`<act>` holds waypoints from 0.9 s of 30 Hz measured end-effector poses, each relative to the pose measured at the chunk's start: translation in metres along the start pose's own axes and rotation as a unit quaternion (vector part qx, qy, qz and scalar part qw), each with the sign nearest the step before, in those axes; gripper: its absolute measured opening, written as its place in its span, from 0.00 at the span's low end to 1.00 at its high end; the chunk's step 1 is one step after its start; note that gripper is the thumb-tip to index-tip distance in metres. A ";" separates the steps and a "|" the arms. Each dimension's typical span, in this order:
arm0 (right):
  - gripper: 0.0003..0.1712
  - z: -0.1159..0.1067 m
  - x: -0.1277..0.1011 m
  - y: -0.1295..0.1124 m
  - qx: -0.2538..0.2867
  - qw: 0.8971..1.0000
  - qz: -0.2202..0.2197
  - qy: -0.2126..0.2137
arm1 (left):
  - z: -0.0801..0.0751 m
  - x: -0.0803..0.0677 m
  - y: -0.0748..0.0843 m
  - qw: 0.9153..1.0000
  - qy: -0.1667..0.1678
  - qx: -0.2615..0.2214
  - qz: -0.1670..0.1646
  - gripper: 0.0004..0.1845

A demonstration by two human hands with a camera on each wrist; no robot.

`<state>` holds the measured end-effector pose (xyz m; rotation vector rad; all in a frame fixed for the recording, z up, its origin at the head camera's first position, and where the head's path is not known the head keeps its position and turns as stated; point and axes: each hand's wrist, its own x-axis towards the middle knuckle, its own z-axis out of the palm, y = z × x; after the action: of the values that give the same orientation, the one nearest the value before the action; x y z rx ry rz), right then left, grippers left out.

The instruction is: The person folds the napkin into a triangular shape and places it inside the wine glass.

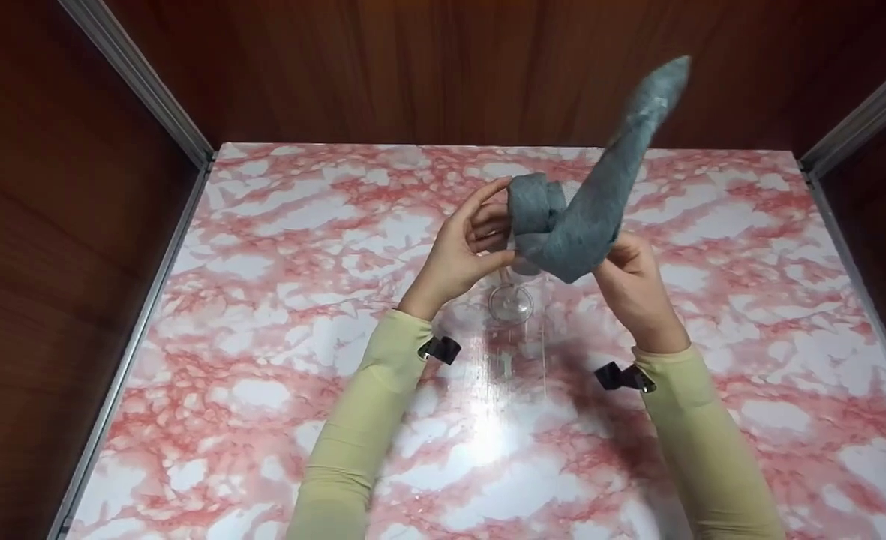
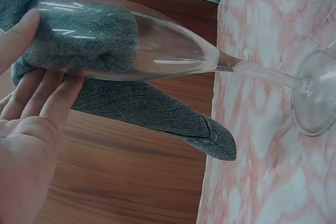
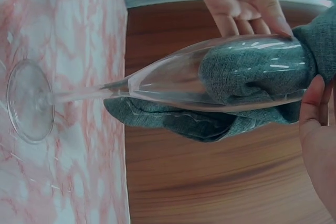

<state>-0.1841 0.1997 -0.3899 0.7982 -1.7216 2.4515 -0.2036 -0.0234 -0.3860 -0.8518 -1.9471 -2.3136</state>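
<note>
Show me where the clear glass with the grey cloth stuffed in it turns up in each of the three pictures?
Head view: the glass sits centre, between both hands, bowl mostly hidden by the grey cloth, foot showing below.
Left wrist view: the glass lies across the top, foot at right.
Right wrist view: the glass crosses the middle, foot at left.
Shared landmark: the pink marbled tabletop.

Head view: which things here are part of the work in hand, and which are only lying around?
In use:
- wine glass
- grey cloth, pushed into its bowl
- left hand
- right hand

Only around:
- marble-pattern table
- wooden walls
</note>
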 end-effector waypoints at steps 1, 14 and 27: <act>0.09 0.000 0.000 0.000 0.002 1.000 -0.001 0.001 | 0.000 0.000 0.000 1.000 0.001 -0.001 0.000 0.42; 0.08 0.002 0.011 -0.005 -0.079 0.994 -0.057 -0.053 | 0.000 0.002 0.003 1.000 -0.010 0.002 0.002 0.42; 0.21 0.010 0.005 -0.014 -0.092 0.995 0.045 0.000 | -0.002 0.002 0.004 1.000 -0.020 -0.004 0.009 0.43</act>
<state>-0.1804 0.1947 -0.3726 0.7165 -1.9875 2.3012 -0.2044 -0.0258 -0.3815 -0.9190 -1.9365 -2.3140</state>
